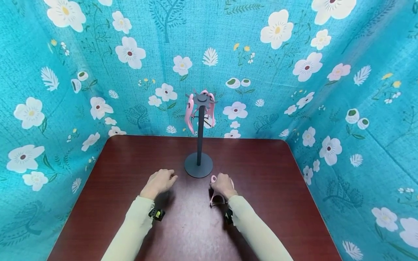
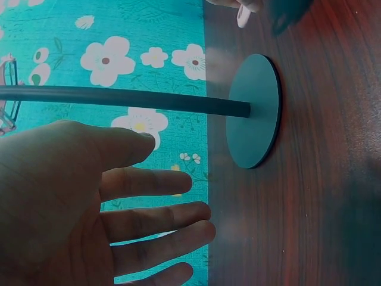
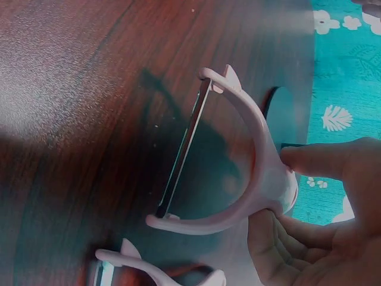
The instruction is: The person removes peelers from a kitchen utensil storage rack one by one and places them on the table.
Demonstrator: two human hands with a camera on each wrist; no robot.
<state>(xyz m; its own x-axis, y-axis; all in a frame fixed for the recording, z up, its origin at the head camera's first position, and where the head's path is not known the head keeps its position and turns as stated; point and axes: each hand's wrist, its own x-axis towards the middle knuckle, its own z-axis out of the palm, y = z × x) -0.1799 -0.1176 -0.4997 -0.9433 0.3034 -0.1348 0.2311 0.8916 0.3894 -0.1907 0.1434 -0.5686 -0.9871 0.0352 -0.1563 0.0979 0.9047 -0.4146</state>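
My right hand (image 1: 223,184) pinches a pink Y-shaped peeler (image 3: 271,185) between thumb and fingers by its handle. The peeler's metal blade points back toward me, just above the tabletop. Below it in the right wrist view, partly cut off, is a second pink peeler (image 3: 134,260). My left hand (image 2: 77,179) holds nothing; its fingers are loosely spread near the dark stand (image 1: 200,137). Pink peelers (image 1: 189,116) hang from the hooks at the stand's top, left and right of the pole.
The stand's round base (image 1: 198,170) rests on the dark red-brown table (image 1: 147,152) between and beyond my hands. A blue flowered curtain (image 1: 196,43) surrounds the table at the back and sides.
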